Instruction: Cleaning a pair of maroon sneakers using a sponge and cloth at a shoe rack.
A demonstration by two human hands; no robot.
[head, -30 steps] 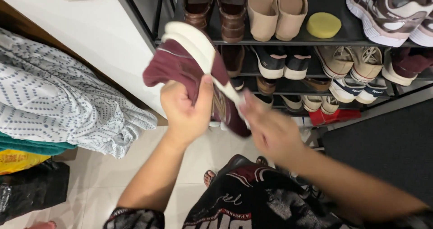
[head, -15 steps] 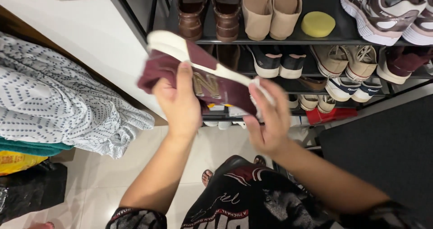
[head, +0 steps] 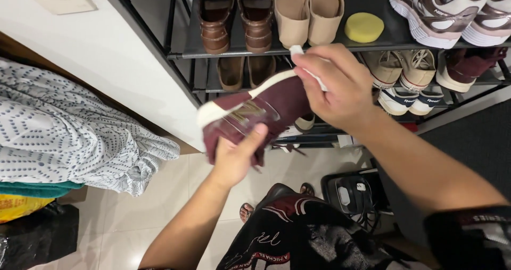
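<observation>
Shoe rack [head: 186, 53] stood behind; left hand [head: 234, 158] gripped maroon sneaker [head: 255, 115] by toe, right hand [head: 340, 86] pinched white cloth [head: 314, 78] at heel—best w/ firm, short wipes.

I count one maroon sneaker [head: 255, 113] held by two hands, left hand [head: 237, 158] and right hand [head: 338, 86]; on the top shelf [head: 234, 52], one yellow sponge [head: 364, 27], two brown sandals [head: 237, 17], two beige slip-ons [head: 308, 12].
</observation>
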